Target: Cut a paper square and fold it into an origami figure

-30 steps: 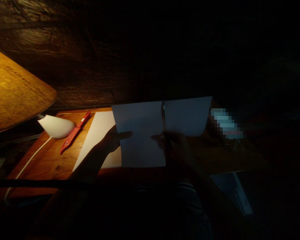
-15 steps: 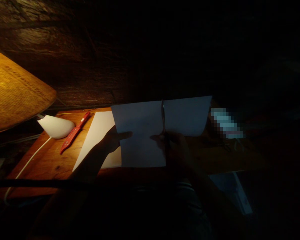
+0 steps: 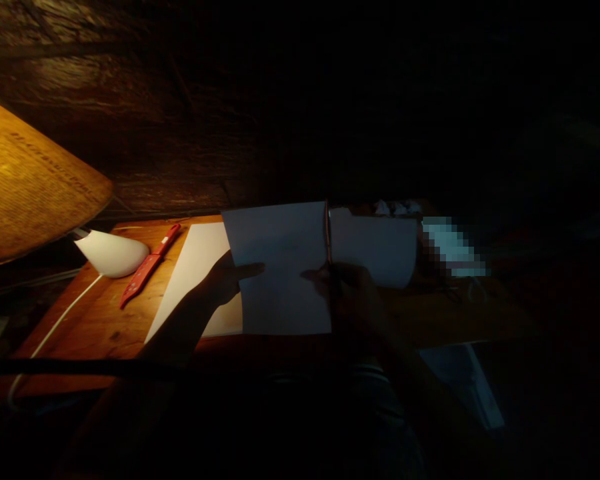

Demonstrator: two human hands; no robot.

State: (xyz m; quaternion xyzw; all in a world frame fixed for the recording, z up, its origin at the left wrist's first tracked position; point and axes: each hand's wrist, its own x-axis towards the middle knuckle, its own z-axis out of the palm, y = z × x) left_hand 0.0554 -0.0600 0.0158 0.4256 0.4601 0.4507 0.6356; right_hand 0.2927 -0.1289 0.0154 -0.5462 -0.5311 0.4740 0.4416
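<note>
A sheet of white paper (image 3: 283,233) is held up over the table. My left hand (image 3: 230,280) grips its left edge, with the thumb lying over the front. A thin, dark blade, seen edge-on and apparently a knife (image 3: 328,230), stands upright along the right edge of this sheet. My right hand (image 3: 353,290) is closed around its lower end, the thumb over the paper's right side; the handle is lost in shadow. Right of the blade, another piece of paper (image 3: 375,247) curves down behind my right hand. Whether the pieces still join is too dark to tell.
More white paper (image 3: 187,280) lies on the wooden table (image 3: 100,327) under my left forearm. To its left are a red knife (image 3: 150,267) and a lamp with a white base (image 3: 115,253) and cord. A blurred-out bright object (image 3: 453,247) is at the right.
The paper right of the blade has dropped at its top edge and sagged lower, uncovering pale crumpled-looking items behind it. Both hands and the left sheet have hardly moved.
</note>
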